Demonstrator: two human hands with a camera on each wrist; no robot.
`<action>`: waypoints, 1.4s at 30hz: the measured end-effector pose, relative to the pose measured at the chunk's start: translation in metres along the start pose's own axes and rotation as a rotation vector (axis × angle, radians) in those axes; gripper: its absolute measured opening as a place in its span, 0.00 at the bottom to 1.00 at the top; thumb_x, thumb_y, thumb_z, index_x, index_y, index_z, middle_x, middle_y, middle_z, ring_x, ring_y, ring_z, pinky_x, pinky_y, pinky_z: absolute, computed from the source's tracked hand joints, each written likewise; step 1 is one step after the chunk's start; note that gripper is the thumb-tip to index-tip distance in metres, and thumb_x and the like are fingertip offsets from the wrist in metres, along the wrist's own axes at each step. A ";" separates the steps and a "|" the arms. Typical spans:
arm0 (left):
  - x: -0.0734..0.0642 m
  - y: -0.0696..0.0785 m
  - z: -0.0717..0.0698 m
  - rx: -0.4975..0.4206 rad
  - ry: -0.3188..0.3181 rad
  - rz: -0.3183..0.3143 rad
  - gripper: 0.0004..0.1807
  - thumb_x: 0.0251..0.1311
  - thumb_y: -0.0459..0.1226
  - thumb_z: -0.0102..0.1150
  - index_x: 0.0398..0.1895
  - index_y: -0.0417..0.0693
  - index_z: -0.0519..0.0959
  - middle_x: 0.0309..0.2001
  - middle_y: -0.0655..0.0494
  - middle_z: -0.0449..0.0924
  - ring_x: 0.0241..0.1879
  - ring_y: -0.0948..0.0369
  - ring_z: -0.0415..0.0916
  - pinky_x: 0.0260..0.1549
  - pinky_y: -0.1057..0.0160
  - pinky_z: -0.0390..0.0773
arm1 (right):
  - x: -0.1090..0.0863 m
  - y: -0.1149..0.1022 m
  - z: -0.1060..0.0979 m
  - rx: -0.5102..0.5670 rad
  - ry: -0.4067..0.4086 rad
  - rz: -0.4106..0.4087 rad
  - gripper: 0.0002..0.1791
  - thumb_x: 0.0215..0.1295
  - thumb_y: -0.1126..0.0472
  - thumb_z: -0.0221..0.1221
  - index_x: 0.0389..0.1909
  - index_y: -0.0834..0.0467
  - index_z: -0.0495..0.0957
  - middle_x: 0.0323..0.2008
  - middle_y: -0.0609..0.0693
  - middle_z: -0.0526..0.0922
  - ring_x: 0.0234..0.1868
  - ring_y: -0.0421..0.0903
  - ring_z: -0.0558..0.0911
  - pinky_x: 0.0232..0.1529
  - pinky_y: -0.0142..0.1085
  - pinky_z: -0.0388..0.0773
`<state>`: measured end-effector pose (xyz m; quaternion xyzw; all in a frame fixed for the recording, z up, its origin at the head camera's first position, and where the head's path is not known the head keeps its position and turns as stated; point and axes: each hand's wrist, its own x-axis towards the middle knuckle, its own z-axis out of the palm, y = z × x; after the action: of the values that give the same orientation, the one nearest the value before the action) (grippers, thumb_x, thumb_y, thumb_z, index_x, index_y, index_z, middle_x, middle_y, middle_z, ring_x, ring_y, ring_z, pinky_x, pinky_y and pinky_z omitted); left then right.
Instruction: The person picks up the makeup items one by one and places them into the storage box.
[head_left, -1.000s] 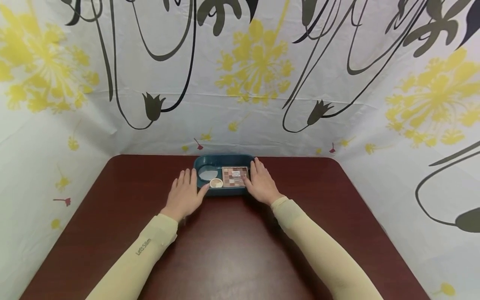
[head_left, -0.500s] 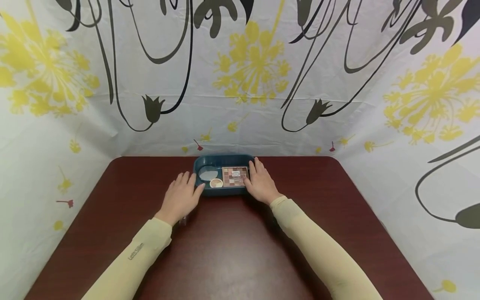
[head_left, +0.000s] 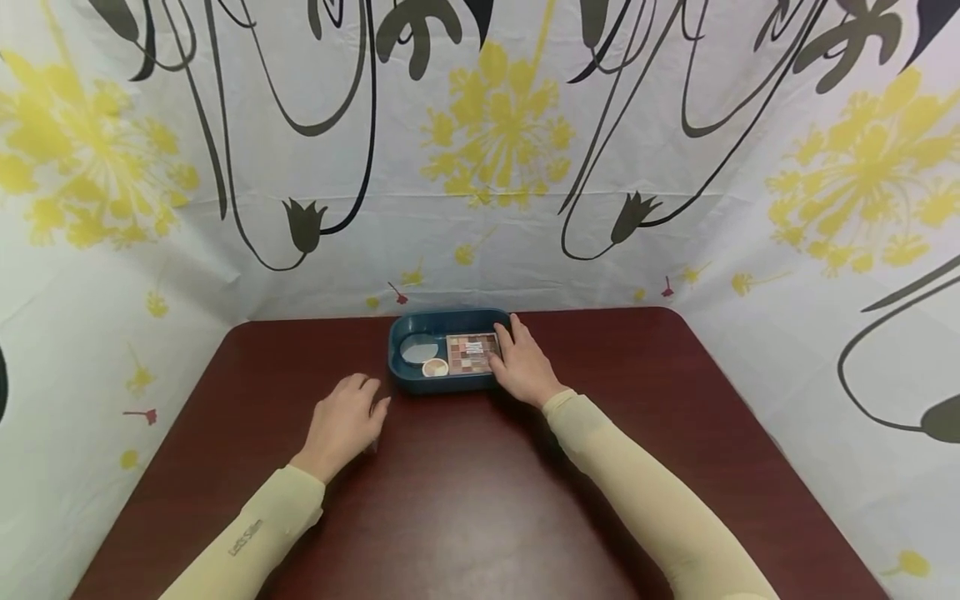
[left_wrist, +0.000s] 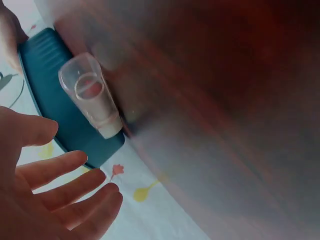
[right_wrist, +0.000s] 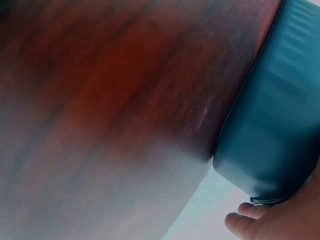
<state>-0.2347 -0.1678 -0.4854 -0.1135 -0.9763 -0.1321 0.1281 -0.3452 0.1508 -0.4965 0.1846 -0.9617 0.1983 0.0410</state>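
A blue tray (head_left: 442, 386) stands at the far edge of the table. Inside it lie an eyeshadow palette (head_left: 471, 353), a round white-rimmed compact (head_left: 435, 367) and an oval, pale, mirror-like piece (head_left: 418, 349). My right hand (head_left: 525, 367) rests at the tray's right end, its fingers along the rim and its thumb over the palette's edge. My left hand (head_left: 342, 425) is apart from the tray, fingers loosely bent. Near its thumb and fingertips in the left wrist view stands a small clear bottle (left_wrist: 97, 107) with a pale lower part; in the head view the hand mostly hides it.
The dark red wooden table (head_left: 465, 517) reaches toward the person. A white cloth (head_left: 480, 250) printed with yellow and dark flowers hangs behind the table and along both sides.
My left hand has left the tray's left side and come back toward the person, its fingers bending near the clear bottle. My right hand stays at the tray's right end.
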 end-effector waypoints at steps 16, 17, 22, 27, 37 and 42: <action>-0.006 0.005 -0.004 -0.047 -0.101 -0.059 0.22 0.59 0.45 0.71 0.50 0.39 0.80 0.37 0.47 0.76 0.30 0.55 0.75 0.27 0.51 0.82 | 0.002 0.001 0.000 -0.011 -0.021 -0.003 0.37 0.79 0.44 0.44 0.81 0.54 0.49 0.80 0.60 0.36 0.79 0.56 0.43 0.73 0.54 0.54; -0.006 0.005 -0.004 -0.053 -0.116 -0.071 0.23 0.59 0.45 0.71 0.51 0.39 0.80 0.38 0.46 0.76 0.30 0.55 0.75 0.27 0.50 0.82 | 0.002 0.001 0.000 -0.010 -0.021 -0.002 0.37 0.78 0.44 0.44 0.81 0.54 0.49 0.80 0.60 0.36 0.79 0.56 0.43 0.73 0.54 0.55; -0.004 0.004 -0.002 -0.088 -0.190 -0.126 0.22 0.57 0.43 0.72 0.49 0.37 0.80 0.35 0.48 0.77 0.28 0.55 0.75 0.26 0.52 0.81 | 0.002 0.001 0.001 0.000 -0.015 0.001 0.36 0.78 0.44 0.44 0.81 0.54 0.50 0.80 0.60 0.36 0.79 0.56 0.43 0.72 0.55 0.56; -0.002 0.002 -0.001 -0.118 -0.219 -0.143 0.11 0.57 0.39 0.69 0.37 0.40 0.81 0.27 0.53 0.76 0.23 0.57 0.72 0.21 0.56 0.75 | 0.003 0.002 0.001 -0.005 -0.014 0.003 0.36 0.78 0.44 0.44 0.80 0.53 0.50 0.80 0.60 0.36 0.79 0.56 0.43 0.71 0.55 0.57; -0.002 -0.002 -0.007 -0.114 -0.219 -0.132 0.06 0.56 0.36 0.67 0.31 0.43 0.80 0.24 0.55 0.74 0.20 0.57 0.71 0.19 0.57 0.71 | 0.003 0.002 0.001 -0.004 -0.013 -0.002 0.36 0.78 0.44 0.43 0.80 0.53 0.50 0.80 0.60 0.36 0.79 0.57 0.43 0.71 0.56 0.58; 0.001 -0.004 -0.017 -0.104 -0.199 -0.121 0.06 0.56 0.36 0.67 0.31 0.42 0.80 0.25 0.54 0.75 0.21 0.56 0.71 0.19 0.56 0.73 | 0.002 0.001 0.000 0.000 -0.023 0.002 0.35 0.78 0.44 0.43 0.80 0.53 0.50 0.80 0.59 0.35 0.79 0.57 0.43 0.71 0.55 0.59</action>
<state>-0.2332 -0.1758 -0.4697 -0.0734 -0.9811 -0.1781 0.0163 -0.3475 0.1505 -0.4968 0.1860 -0.9623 0.1963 0.0295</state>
